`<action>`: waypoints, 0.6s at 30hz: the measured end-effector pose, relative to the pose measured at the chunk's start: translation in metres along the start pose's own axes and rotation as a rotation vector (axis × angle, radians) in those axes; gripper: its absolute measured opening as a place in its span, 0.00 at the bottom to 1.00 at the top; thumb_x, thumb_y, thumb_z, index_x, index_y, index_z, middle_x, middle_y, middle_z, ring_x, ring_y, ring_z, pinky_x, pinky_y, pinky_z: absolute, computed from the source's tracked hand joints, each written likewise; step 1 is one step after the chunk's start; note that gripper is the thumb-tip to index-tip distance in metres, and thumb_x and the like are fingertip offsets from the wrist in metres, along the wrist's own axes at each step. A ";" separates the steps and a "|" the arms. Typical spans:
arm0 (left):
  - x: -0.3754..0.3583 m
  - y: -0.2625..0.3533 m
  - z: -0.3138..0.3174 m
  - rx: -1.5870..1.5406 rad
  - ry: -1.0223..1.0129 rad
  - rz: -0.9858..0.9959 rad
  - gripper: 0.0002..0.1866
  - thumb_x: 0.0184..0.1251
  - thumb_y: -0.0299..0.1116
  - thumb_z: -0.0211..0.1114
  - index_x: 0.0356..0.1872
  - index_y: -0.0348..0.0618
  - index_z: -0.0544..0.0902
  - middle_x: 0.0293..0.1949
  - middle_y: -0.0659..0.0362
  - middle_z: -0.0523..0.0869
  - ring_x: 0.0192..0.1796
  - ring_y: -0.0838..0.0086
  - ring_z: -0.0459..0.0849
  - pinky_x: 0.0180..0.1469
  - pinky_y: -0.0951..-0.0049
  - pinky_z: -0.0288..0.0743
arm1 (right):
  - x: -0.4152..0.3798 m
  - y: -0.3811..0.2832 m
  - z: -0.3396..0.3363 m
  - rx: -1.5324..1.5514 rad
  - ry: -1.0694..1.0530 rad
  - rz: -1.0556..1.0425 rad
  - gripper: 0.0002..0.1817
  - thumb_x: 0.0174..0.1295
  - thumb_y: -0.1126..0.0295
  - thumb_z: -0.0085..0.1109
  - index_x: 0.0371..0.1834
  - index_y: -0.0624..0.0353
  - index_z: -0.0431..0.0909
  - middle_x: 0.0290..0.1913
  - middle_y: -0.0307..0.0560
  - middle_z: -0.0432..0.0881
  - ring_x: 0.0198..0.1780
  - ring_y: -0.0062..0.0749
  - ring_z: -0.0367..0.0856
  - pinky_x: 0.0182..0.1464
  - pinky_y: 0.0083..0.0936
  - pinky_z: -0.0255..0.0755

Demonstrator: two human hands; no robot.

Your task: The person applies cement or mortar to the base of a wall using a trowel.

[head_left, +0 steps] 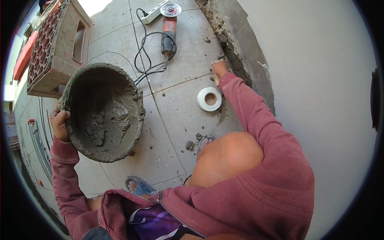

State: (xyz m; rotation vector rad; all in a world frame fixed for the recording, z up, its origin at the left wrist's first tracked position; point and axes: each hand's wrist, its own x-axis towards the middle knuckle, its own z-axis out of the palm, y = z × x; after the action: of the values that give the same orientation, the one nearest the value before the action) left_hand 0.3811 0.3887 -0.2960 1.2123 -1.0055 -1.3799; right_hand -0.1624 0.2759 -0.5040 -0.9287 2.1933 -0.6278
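My left hand (pixel 59 123) grips the rim of a round bucket (pixel 138 120), which is tilted so its opening faces me. Wet grey mortar (pixel 110 120) lies inside and cakes the rim. My right hand (pixel 220 69) is closed round the wooden handle of a tool (pixel 216 80), beside the rough gap (pixel 236 60) at the foot of the wall. The tool's working end is hidden or too small to make out. A roll of white tape (pixel 209 99) lies on the tiles just below my right hand.
An angle grinder (pixel 169 34) with its cord lies on the floor tiles (pixel 160 120), by a white power strip (pixel 153 15). A dirty plastic crate (pixel 64 48) stands at the upper left. Mortar lumps (pixel 190 145) lie near my feet. The pale wall (pixel 316 80) rises on the right.
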 end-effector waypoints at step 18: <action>-0.003 0.002 0.005 -0.072 0.023 0.023 0.25 0.40 0.19 0.44 0.47 0.26 0.69 0.41 0.54 0.78 0.41 0.74 0.77 0.48 0.78 0.68 | -0.059 -0.003 -0.030 0.063 0.146 -0.038 0.15 0.45 0.69 0.55 0.35 0.66 0.69 0.32 0.60 0.76 0.36 0.48 0.77 0.37 0.37 0.69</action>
State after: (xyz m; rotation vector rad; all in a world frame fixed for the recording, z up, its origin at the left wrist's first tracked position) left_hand 0.3767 0.3916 -0.2930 1.1573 -0.9429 -1.3700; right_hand -0.1519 0.3236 -0.4599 -0.9187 2.2741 -0.8014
